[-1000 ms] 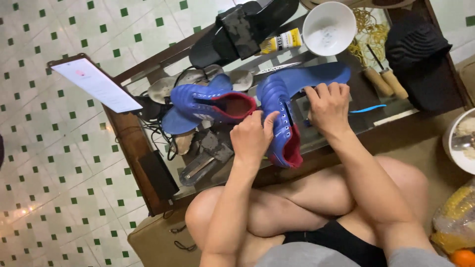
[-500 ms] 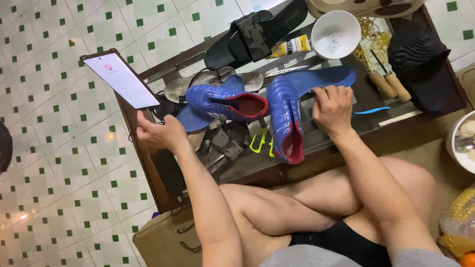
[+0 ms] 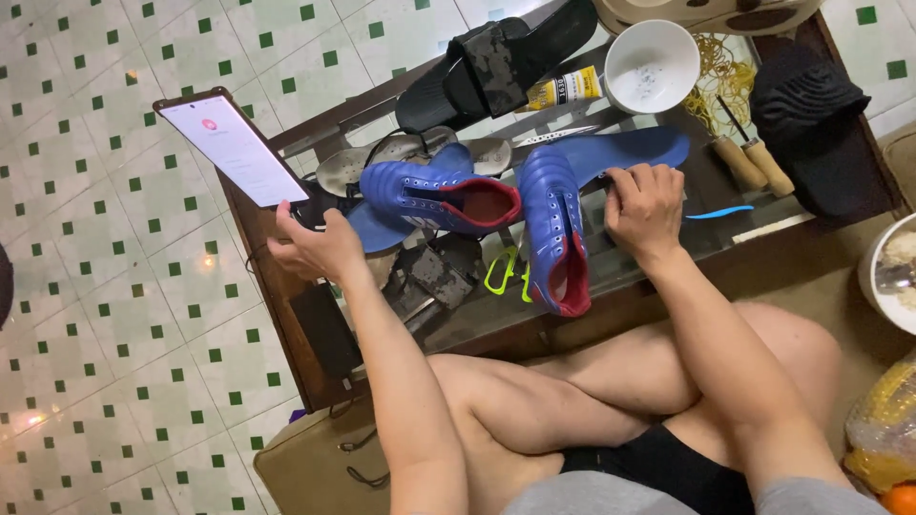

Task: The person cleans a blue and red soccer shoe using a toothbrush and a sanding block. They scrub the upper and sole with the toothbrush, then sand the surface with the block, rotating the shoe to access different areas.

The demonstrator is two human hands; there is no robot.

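Note:
Two blue football shoes with red lining lie on a low dark table. One blue shoe points away from me, and my right hand rests against its right side, fingers curled on a blue insole. The other blue shoe lies crosswise to the left. My left hand is at the table's left edge, gripping the lower end of a smartphone with a lit white screen.
A black slide sandal, a yellow glue tube, a white bowl, wooden-handled tools and a black cap lie at the back. Yellow-green scissors sit beside the near shoe. Green-dotted tile floor lies left.
My left hand has left the near shoe, swung left to the table's edge and taken hold of the phone. My right hand stays at the shoe and insole.

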